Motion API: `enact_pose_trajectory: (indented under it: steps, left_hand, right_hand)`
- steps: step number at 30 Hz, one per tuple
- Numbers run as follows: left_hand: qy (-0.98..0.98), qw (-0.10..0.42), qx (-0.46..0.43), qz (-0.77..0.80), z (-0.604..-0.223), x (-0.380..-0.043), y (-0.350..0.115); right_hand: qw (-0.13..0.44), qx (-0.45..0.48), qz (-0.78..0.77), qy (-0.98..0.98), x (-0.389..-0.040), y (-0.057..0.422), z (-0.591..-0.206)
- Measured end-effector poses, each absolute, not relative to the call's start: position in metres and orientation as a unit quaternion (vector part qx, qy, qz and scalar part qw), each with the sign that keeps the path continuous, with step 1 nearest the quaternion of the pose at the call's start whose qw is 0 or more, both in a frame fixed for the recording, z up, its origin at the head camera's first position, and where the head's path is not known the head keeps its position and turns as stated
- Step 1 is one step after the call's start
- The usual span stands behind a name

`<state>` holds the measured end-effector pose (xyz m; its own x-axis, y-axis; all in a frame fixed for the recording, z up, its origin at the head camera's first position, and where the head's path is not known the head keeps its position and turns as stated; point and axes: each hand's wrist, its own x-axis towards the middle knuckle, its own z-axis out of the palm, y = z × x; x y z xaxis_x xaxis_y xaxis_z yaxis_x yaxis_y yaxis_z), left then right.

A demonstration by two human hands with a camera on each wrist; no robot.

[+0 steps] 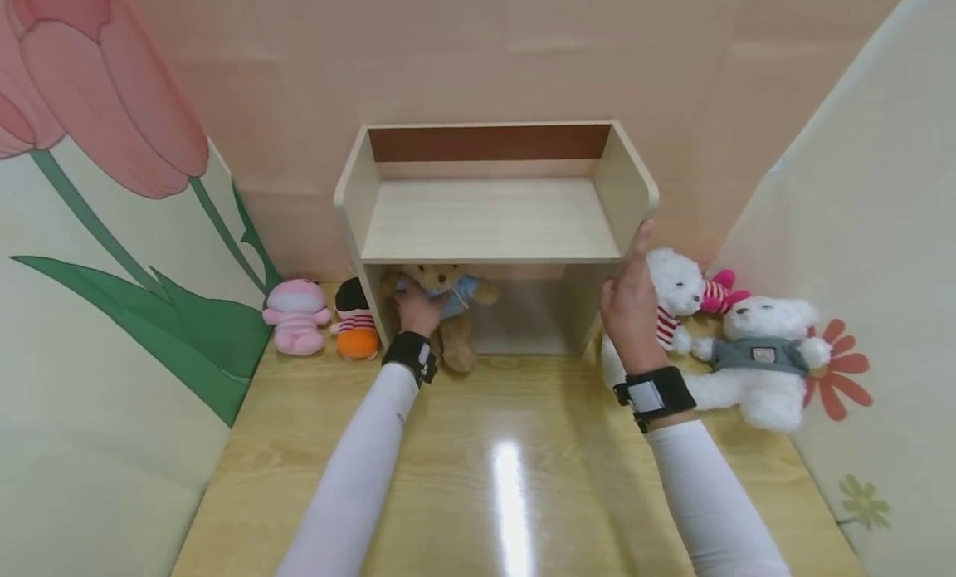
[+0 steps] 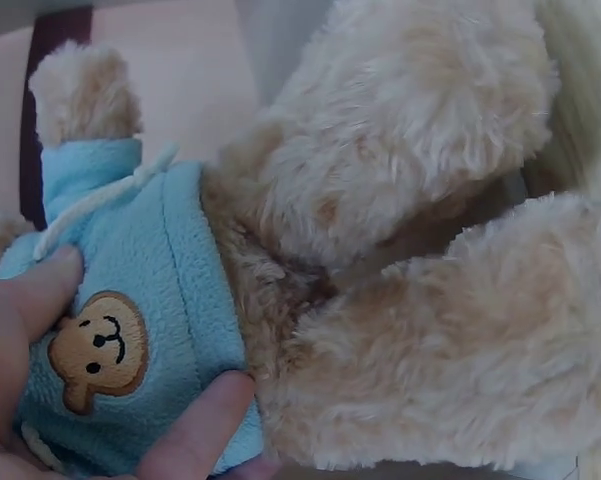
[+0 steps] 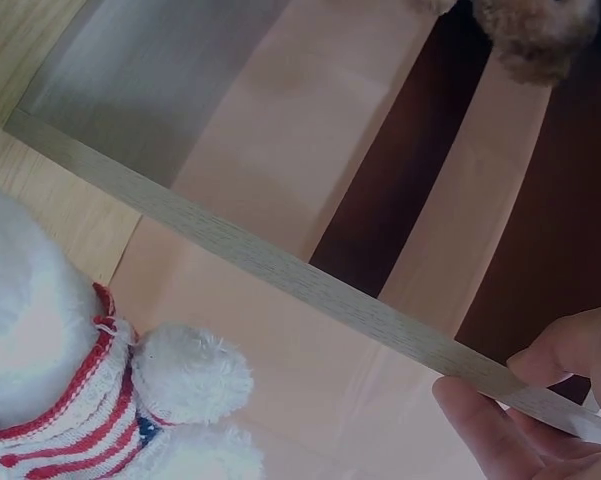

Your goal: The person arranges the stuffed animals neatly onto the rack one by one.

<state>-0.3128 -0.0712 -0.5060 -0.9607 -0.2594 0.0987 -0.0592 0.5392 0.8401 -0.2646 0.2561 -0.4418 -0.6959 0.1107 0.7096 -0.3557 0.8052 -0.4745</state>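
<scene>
A brown teddy bear (image 1: 458,344) in a light-blue hoodie (image 2: 170,300) sits in the lower left of a small two-tier wooden shelf (image 1: 493,220). My left hand (image 1: 420,310) grips it by the body, with thumb and fingers across the hoodie beside an embroidered monkey face. The bear's legs stick out over the shelf's front. At the shelf's right side, my right hand (image 1: 633,311) pinches the front edge of the side panel (image 3: 330,295), thumb on the inner face and fingers on the outer one.
Right of the shelf sit white bears, one in a striped top (image 1: 667,328), one in a grey top (image 1: 765,353). Behind them is a pink striped toy (image 1: 719,291). A pink doll (image 1: 296,318) and a black-haired doll (image 1: 354,321) stand left. Printed walls border the wooden table (image 1: 463,477).
</scene>
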Motion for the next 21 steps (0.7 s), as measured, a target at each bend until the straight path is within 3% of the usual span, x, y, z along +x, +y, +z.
enact_pose_trajectory:
  steps: [5,21]
  left_hand:
    - [-0.878,0.08,0.111,-0.46,-0.508,-0.327,-0.072]
    - [-0.87,0.067,0.121,-0.473,-0.523,-0.369,-0.072]
  right_hand:
    - [0.384,0.073,0.301,-0.87,-0.263,0.256,-0.44]
    - [0.385,0.074,0.292,-0.873,-0.26,0.256,-0.439]
